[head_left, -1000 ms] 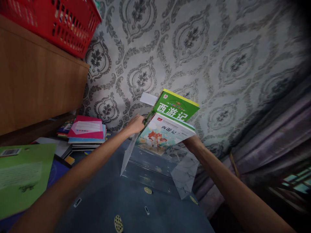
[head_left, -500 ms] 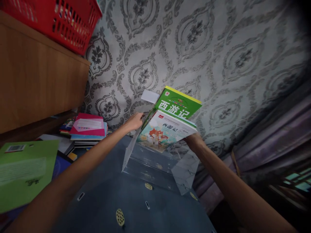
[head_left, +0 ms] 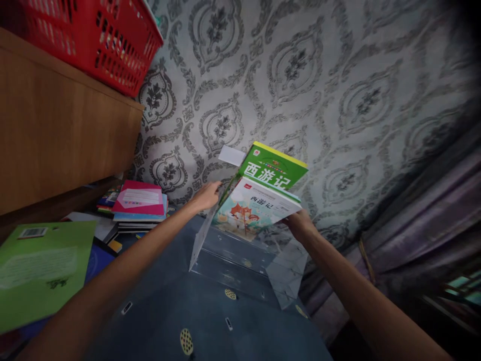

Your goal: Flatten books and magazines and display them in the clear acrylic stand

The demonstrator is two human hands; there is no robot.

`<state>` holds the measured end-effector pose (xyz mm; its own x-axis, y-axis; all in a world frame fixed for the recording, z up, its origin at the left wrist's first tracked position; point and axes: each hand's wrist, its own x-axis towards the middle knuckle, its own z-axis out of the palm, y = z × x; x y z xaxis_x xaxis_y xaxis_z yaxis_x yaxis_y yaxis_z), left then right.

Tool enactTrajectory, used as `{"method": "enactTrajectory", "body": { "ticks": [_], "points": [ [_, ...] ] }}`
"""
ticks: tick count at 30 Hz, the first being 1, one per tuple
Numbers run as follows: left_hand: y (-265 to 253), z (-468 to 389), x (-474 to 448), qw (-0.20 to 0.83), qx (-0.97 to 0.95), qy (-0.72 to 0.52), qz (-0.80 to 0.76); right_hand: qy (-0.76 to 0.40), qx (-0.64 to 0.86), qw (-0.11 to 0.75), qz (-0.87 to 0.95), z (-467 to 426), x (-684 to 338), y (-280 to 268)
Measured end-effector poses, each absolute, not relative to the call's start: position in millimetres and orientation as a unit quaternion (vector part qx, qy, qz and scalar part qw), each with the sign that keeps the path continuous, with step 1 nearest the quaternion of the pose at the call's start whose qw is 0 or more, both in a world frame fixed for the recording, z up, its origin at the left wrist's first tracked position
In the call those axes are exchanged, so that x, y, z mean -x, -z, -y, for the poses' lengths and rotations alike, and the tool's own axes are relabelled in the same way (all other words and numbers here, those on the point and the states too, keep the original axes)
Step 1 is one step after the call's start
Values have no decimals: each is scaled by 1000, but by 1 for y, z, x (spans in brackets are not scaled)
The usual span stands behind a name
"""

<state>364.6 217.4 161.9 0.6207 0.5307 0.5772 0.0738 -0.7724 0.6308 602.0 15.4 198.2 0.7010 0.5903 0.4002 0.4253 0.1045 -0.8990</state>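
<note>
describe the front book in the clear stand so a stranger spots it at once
On the blue-grey tabletop sits a clear stand holding books. The front book faces you, white along the top of its cover. Unlike the green book rising behind it, it shows an orange leaf-like picture on pale teal.

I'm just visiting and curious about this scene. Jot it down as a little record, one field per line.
Left hand: by the clear stand's left side; contact unclear
Right hand: at the books' right edge; fingertips hidden
Books in stand: white-and-teal book in front, taller-standing green book behind
Surface: dark blue cover
Left side: pink-topped pile, green barcoded book
Upper left: red basket on wooden cabinet
</note>
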Motion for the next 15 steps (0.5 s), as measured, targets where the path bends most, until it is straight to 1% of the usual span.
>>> {"method": "enactTrajectory", "body": {
  "ticks": [7, 10, 12, 15],
  "points": [
    [-161, -210, -353, 321, -823, -432, -182, -51, 641, 681, 351, -7, -594, -201],
    [-159, -194, -335, 336, -804, -457, -180, -36, 615, 715, 330, 8, -590, -200],
    [-162, -170, -317, 352, -782, -490, -158, -27, 597, 739, 312, 23, -585, -195],
    [-170, -115, -281, 392, -730, -558, -53, -10, 591, 747, 304, 43, -570, -176]
  ]
}}
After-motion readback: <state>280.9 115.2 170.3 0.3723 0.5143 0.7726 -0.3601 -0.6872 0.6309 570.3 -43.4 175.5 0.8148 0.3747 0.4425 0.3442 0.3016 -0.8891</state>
